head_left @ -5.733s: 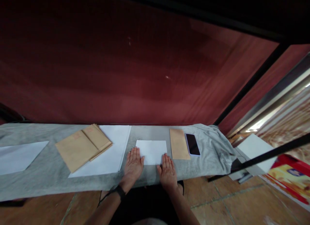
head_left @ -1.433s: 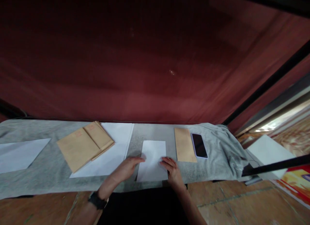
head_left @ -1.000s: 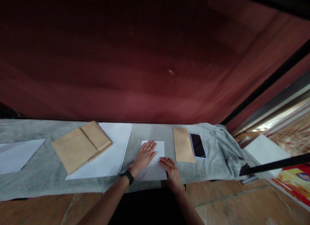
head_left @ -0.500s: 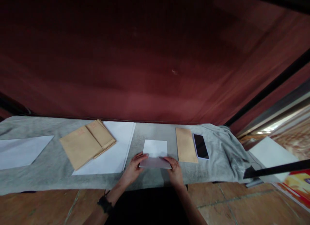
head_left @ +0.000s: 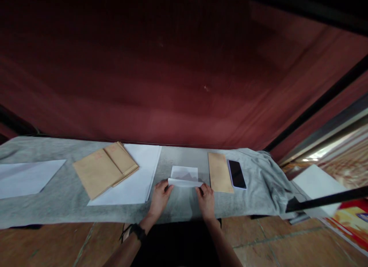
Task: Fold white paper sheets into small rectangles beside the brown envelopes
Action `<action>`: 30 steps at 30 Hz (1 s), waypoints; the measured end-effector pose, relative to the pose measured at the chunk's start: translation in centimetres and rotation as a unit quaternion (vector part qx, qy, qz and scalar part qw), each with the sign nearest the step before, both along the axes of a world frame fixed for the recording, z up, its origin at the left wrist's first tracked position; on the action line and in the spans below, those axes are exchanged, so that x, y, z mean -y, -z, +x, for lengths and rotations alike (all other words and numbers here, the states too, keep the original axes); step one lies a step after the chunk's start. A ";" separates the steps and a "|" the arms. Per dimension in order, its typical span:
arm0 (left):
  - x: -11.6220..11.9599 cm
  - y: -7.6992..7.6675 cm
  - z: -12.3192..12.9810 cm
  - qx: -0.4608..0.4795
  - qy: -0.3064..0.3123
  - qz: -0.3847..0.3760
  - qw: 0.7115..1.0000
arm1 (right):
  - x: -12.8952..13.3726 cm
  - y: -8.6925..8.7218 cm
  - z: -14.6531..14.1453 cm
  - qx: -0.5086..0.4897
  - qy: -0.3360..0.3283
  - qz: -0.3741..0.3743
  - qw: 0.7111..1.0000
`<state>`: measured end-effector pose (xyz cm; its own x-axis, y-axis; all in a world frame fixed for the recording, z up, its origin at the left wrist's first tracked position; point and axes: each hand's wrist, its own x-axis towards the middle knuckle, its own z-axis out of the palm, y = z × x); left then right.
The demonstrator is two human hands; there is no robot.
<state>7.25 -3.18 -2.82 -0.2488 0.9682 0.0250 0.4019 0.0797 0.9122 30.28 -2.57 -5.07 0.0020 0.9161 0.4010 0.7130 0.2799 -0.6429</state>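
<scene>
Where the white paper (head_left: 185, 183) sits on the grey cloth (head_left: 184, 155) straight ahead, its raised fold runs left to right; my left hand (head_left: 159, 200) and right hand (head_left: 207, 201), fingers nearly closed, pinch opposite ends, neither clearly nearer.

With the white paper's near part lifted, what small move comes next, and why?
Probably lower the raised part of the white paper onto its far part: the left hand and right hand hold it up at either end, while the far part lies flat on the grey cloth.
</scene>
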 end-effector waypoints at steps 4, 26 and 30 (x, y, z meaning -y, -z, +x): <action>0.6 -0.1 -0.6 -0.005 0.033 0.009 0.999 | 0.2 -0.1 0.7 0.002 -0.090 0.003 0.996; -1.4 -1.3 1.9 -0.428 -0.004 0.002 0.904 | -1.2 -0.4 -2.8 0.171 0.092 -0.033 0.980; -1.3 -1.4 2.2 -0.470 0.006 0.005 0.882 | -1.3 -0.8 -2.9 0.180 0.096 -0.032 0.978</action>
